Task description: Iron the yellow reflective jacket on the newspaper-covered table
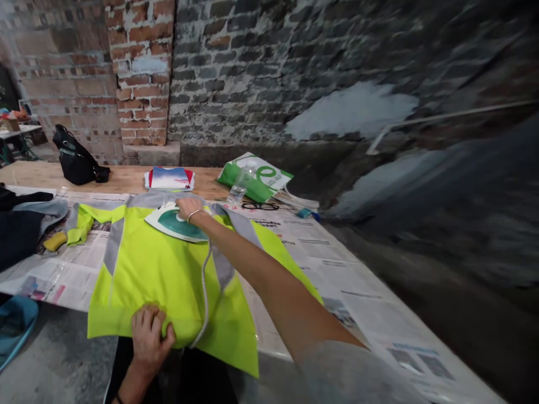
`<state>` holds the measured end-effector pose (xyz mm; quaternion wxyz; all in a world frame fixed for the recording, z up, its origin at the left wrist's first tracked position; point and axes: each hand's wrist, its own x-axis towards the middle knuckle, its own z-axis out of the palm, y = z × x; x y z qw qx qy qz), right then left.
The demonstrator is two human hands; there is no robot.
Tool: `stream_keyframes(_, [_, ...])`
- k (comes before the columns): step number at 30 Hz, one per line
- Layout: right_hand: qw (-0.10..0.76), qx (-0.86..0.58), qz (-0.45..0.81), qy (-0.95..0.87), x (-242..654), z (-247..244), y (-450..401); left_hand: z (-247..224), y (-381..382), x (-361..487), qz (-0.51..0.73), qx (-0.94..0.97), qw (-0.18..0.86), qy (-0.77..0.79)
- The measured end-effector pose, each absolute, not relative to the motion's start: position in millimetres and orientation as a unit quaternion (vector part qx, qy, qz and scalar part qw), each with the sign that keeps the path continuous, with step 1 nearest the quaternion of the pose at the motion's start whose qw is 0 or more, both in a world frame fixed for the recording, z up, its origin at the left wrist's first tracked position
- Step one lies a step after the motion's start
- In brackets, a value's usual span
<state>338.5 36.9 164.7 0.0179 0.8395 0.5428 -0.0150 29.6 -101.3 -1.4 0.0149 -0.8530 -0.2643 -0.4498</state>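
A neon yellow jacket (151, 269) with grey panels lies spread over the table and hangs past its front edge. My right hand (189, 207), a bracelet at its wrist, is wrapped round the handle of a green and white clothes iron (170, 223). The iron rests on the upper part of the jacket. Its pale cord (205, 286) runs down across the cloth and over the edge. At the jacket's bottom hem, my left hand (149, 334) grips the fabric with curled fingers.
Newspaper (370, 303) covers the table. Toward the back are a black bag (76, 157), folded cloth (169, 178), a green and white bag (265, 174), a clear plastic bottle (241, 184) and eyeglasses (260, 206). A yellow sponge (55, 241) and dark clothes (19, 238) lie left.
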Motion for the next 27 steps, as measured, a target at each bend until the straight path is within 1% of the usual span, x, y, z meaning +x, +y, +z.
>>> stream_keyframes(4, [0.030, 0.846, 0.002, 0.532, 356.1, 165.9, 62.1, -3.6, -105.0, 34.1, -0.453, -0.844, 0.015, -0.286])
stream_keyframes(7, [0.050, 0.838, -0.006, 0.544, 355.4, 167.6, 59.9, -3.7, -105.6, 35.3, -0.448, -0.846, 0.016, -0.288])
stream_keyframes(11, [0.073, 0.804, -0.029, 0.589, 332.9, 168.7, 28.2, -3.6, -104.0, 33.9, -0.437, -0.851, 0.007, -0.292])
stream_keyframes(20, [0.087, 0.742, -0.041, 0.664, 249.4, 157.9, -82.7, -6.5, -98.3, 31.2, -0.446, -0.850, 0.029, -0.279])
stream_keyframes(23, [0.087, 0.742, -0.033, 0.664, 241.8, 158.4, -90.3, -7.1, -97.6, 30.8, -0.445, -0.849, 0.033, -0.283])
stream_keyframes(27, [0.078, 0.757, -0.022, 0.648, 248.5, 159.8, -72.0, -6.0, -97.8, 30.3, -0.441, -0.853, 0.029, -0.278])
